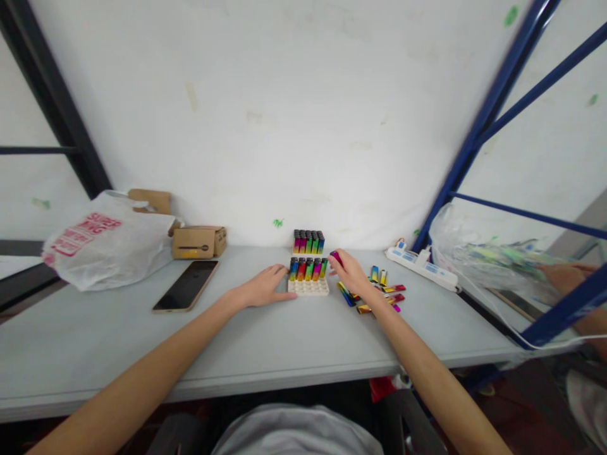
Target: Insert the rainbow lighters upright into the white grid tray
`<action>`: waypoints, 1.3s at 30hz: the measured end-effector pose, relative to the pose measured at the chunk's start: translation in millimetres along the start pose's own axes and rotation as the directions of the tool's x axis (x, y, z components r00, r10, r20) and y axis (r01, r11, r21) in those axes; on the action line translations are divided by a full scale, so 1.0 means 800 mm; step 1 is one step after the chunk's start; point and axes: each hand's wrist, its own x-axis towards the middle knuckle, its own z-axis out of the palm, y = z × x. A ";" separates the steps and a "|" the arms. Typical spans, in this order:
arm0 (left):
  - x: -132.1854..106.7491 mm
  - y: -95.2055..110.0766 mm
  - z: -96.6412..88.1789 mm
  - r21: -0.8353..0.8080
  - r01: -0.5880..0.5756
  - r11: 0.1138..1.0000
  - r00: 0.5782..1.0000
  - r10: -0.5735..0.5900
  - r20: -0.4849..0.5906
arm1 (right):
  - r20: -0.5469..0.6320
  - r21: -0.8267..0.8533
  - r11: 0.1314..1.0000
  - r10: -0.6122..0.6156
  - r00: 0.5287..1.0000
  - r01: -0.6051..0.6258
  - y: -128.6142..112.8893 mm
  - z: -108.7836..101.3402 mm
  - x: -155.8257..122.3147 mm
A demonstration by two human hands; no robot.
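Observation:
A white tray with rows of holes point(308, 288) lies on the table in front of me, and colourful lighters point(308, 270) stand upright in its far rows. My left hand point(265, 286) rests beside the tray's left edge, fingers stretched out, holding nothing. At the tray's far right, my right hand point(349, 273) pinches a purple lighter point(336, 256) with a dark top. Behind, a second group of upright lighters point(308, 242) fills another pale tray close to the wall. Several loose lighters point(365, 308) lie scattered by my right forearm, which partly hides them.
A phone point(186, 286) lies at the left, near a cardboard box point(199, 242) and a white plastic bag point(111, 240). On the right are a power strip point(422, 268), a white cable and a blue metal frame point(467, 142). Beyond it another person's hand point(566, 278) shows.

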 end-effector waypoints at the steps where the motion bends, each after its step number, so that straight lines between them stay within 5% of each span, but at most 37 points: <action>1: 0.000 0.000 0.000 -0.001 -0.001 1.000 1.000 0.001 0.001 | -0.008 -0.036 0.999 -0.039 0.999 0.039 0.001 -0.001 0.000; 19: 0.001 -0.002 0.003 0.008 0.006 1.000 1.000 -0.007 0.002 | 0.269 -0.202 0.979 0.087 0.959 -0.032 -0.011 -0.009 -0.001; 27: 0.001 -0.003 0.004 0.005 -0.016 1.000 1.000 0.016 -0.013 | 0.262 -0.326 0.943 0.157 0.952 -0.066 -0.001 -0.013 0.000; 39: -0.001 -0.002 0.003 -0.007 -0.007 1.000 1.000 0.007 -0.003 | 0.292 -0.384 0.923 0.081 0.953 0.039 -0.001 -0.002 -0.006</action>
